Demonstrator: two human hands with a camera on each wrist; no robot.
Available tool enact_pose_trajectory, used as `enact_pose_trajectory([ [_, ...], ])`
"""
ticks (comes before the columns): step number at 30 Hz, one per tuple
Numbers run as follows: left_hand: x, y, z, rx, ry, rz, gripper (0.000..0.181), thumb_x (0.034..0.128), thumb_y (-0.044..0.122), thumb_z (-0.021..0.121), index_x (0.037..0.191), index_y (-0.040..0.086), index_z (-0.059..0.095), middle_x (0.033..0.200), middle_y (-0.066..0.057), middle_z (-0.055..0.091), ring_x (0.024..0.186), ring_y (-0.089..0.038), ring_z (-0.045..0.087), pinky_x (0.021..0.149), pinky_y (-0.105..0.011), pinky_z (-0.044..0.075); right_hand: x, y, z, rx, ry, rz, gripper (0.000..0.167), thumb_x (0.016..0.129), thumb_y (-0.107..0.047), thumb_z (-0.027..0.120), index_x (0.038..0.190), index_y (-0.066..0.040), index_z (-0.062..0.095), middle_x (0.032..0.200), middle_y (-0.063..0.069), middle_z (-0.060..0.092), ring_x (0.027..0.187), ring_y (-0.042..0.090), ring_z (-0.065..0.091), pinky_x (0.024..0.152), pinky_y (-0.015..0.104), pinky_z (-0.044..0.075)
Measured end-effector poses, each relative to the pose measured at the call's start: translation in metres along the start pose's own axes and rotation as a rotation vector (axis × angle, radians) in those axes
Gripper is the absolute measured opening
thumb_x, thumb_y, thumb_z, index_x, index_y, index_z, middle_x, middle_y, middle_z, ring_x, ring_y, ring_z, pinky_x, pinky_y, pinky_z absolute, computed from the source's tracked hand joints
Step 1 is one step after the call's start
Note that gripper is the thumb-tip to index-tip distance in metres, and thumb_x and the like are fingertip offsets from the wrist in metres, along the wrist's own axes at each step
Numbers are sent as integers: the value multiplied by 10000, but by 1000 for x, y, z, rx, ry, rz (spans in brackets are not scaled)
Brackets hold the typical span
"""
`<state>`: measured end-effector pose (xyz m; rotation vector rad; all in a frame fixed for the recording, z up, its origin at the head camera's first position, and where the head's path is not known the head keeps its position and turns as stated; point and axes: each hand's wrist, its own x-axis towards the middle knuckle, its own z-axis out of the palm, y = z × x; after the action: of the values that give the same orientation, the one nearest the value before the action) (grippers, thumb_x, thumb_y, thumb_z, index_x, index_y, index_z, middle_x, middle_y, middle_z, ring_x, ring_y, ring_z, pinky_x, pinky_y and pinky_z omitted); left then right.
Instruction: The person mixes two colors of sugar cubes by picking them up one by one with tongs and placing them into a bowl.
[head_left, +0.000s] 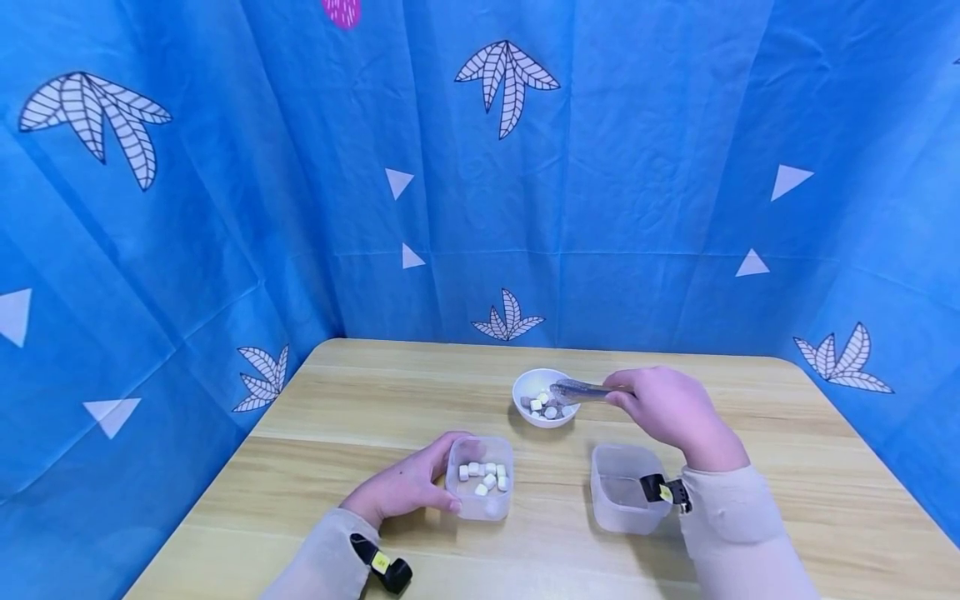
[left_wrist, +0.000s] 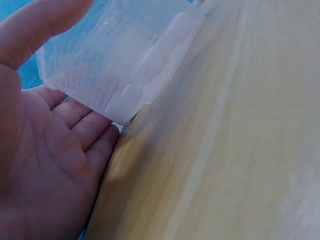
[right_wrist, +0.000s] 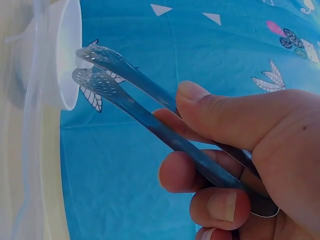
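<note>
At the left, my left hand [head_left: 412, 483] holds a clear plastic container [head_left: 491, 507], thumb on the near side and fingers on the far side. Several small white cubes [head_left: 490, 481] lie inside it. My right hand [head_left: 671, 407] grips metal tongs [right_wrist: 145, 117] with perforated tips. Those tips are over the white bowl [head_left: 547, 422], close to its rim. A small white piece [right_wrist: 85, 64] shows between them in the right wrist view. In the bowl sit several pale cubes and greyish pieces [head_left: 551, 412].
A second clear plastic container [head_left: 626, 522] stands below my right forearm, its inside partly hidden by the wrist strap. Everything rests on a light wooden table [head_left: 412, 379]. A blue patterned curtain [head_left: 637, 208] hangs behind and at both sides.
</note>
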<state>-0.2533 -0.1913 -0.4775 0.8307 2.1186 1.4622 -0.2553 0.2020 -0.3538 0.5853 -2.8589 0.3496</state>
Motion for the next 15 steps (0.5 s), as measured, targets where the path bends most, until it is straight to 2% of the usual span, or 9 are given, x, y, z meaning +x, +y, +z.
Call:
enact_pose_trajectory([
  [6, 0, 1, 1, -23, -5, -4, 835, 809, 241, 807, 1503, 283, 345, 1506, 28, 445, 1390, -173, 406, 1131, -232, 283, -1, 3, -1, -4, 0, 19, 218, 958, -267, 694, 1142, -174, 766, 1052, 25, 751, 970, 319, 700, 745, 554, 545],
  [15, -1, 1, 2, -8, -3, -7, 848, 804, 247, 810, 1510, 271, 341, 1506, 26, 448, 1388, -180, 411, 1141, -245, 276, -1, 4, -1, 1, -5, 31, 213, 963, -281, 690, 1135, -182, 767, 1028, 13, 749, 934, 290, 701, 728, 540, 543],
])
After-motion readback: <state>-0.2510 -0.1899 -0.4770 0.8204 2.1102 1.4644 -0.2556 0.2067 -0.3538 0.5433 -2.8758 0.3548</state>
